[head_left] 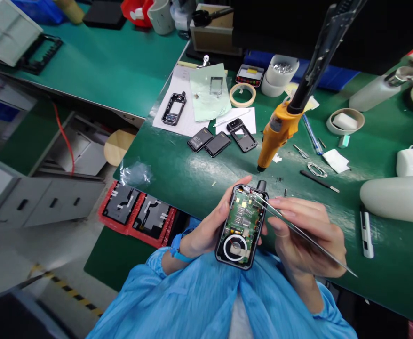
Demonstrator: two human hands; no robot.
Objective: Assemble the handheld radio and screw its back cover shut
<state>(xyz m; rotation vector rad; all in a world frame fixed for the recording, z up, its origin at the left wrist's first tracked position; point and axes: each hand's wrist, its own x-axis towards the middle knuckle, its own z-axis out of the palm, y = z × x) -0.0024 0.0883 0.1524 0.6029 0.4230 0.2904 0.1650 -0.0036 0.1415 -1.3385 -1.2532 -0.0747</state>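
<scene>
The left hand (208, 230) is clamped on the open radio (226, 260), its board (243, 214) uncovered, so closing remains; the right hand (310, 226) pinches tweezers (307, 236) at the radio's top.

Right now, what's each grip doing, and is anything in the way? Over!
Left grip: holding open handset. Right grip: slim metal tool, tip over circuit board. Orange driver beyond, seemingly clear.

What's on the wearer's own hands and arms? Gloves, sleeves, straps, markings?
No gloves on left hand or right hand; fingers uncovered. Both arms: loose light-blue sleeves, gathered at the cuffs. Left wrist also has a brighter blue band; none seen on the right. No markings made out.
</scene>
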